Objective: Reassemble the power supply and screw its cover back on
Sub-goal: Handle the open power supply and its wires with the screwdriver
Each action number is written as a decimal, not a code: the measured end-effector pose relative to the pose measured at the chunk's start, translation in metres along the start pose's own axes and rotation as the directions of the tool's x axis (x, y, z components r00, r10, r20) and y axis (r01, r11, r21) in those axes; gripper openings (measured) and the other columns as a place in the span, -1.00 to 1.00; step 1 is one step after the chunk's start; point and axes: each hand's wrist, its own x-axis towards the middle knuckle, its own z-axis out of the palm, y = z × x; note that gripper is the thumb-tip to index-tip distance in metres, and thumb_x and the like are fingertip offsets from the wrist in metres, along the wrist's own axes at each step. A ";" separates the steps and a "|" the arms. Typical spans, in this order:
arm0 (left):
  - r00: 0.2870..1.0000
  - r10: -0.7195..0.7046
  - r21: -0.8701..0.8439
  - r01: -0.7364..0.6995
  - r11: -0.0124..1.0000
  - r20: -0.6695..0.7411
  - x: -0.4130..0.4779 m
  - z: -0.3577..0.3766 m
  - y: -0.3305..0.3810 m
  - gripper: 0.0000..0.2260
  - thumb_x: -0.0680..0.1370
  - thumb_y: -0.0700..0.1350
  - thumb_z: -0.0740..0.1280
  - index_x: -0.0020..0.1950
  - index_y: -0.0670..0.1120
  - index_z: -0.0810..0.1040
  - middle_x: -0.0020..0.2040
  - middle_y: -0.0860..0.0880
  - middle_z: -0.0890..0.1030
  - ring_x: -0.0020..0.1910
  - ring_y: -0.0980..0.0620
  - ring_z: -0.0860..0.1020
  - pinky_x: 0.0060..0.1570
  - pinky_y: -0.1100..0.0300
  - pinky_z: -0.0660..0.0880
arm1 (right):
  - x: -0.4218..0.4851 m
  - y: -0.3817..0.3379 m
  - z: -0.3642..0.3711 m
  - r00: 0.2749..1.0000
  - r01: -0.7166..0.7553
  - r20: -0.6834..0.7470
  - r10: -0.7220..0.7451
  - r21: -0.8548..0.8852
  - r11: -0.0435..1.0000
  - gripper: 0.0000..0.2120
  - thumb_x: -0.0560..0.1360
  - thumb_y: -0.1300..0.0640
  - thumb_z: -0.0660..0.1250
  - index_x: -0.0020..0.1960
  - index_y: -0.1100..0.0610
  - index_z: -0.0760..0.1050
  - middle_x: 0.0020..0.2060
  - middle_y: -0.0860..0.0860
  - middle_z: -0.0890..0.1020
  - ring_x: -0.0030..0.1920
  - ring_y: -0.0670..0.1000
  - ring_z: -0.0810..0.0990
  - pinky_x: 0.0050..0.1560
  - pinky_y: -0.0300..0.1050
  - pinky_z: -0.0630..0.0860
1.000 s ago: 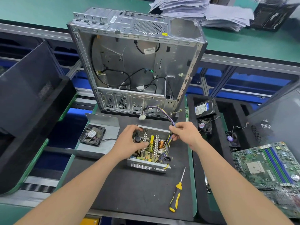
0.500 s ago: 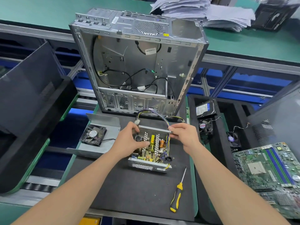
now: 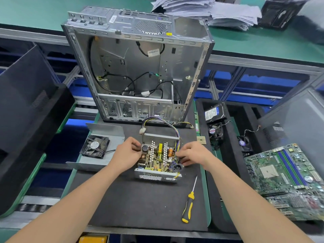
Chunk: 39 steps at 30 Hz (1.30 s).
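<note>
The left hand [image 3: 127,152] grips the left wall of the power supply [image 3: 158,158] and hides that corner. On the power supply's right side, the right hand [image 3: 192,154] has its fingertips lost among the wires [image 3: 177,145]; what they touch cannot be told. Far right of the power supply, the motherboard [image 3: 284,179] runs off the edge. Far behind the power supply, the paper stack [image 3: 201,9] is cut off at the top and the black box [image 3: 280,13] is blurred

A green bench [image 3: 271,44] is seen across the far side; papers [image 3: 210,11] are piled on it, and a grey rail [image 3: 263,64] and blue panels [image 3: 263,86] are fitted beneath it.
</note>
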 end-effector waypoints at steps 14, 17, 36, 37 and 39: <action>0.985 -0.162 -0.333 0.136 0.933 -0.052 -0.002 0.014 -0.008 -0.76 0.51 -0.24 0.54 0.15 -0.05 0.74 0.05 0.01 0.73 0.09 -0.01 0.68 0.24 0.06 0.58 | -0.001 0.001 0.021 0.990 -0.034 -0.131 0.048 0.107 0.994 -0.85 0.56 0.21 0.52 0.07 0.29 0.70 0.04 0.23 0.74 0.02 0.08 0.71 -0.08 -0.12 0.70; 0.983 -0.177 -0.405 0.144 0.903 -0.044 -0.005 0.016 -0.012 -0.75 0.52 -0.23 0.54 0.17 -0.02 0.74 0.08 -0.01 0.74 0.14 -0.05 0.68 0.31 -0.06 0.56 | -0.004 0.001 0.019 0.993 -0.063 -0.088 0.083 0.210 0.976 -0.86 0.56 0.22 0.51 0.09 0.25 0.70 0.03 0.17 0.77 0.09 0.07 0.75 -0.03 -0.10 0.69; 0.970 -0.200 -0.403 0.240 0.883 0.140 -0.005 0.008 -0.011 -0.48 0.52 -0.36 0.45 0.42 -0.04 0.45 0.21 0.01 0.62 0.15 0.02 0.64 0.26 0.01 0.56 | -0.030 -0.055 0.060 0.977 -0.069 -0.180 -0.111 -0.767 0.638 -0.49 0.54 -0.37 0.29 -0.15 0.11 0.44 -0.07 0.08 0.61 -0.03 0.19 0.63 -0.02 -0.01 0.58; 0.967 -0.199 -0.416 0.248 0.875 0.157 -0.005 0.008 -0.011 -0.46 0.52 -0.38 0.44 0.45 -0.07 0.42 0.23 -0.01 0.61 0.15 0.02 0.63 0.25 0.04 0.55 | -0.030 -0.057 0.064 0.983 -0.049 -0.145 -0.109 -0.790 0.611 -0.54 0.57 -0.30 0.30 -0.14 0.11 0.41 -0.03 0.09 0.59 -0.01 0.20 0.63 -0.01 0.00 0.56; 0.964 -0.194 -0.431 0.257 0.865 0.184 -0.004 0.008 -0.012 -0.46 0.53 -0.40 0.42 0.48 -0.11 0.42 0.26 -0.03 0.59 0.16 0.02 0.62 0.20 0.12 0.54 | -0.028 -0.057 0.069 0.981 -0.036 -0.140 -0.132 -0.809 0.587 -0.63 0.59 -0.18 0.30 -0.15 0.11 0.38 -0.05 0.09 0.57 0.00 0.21 0.61 -0.05 -0.02 0.51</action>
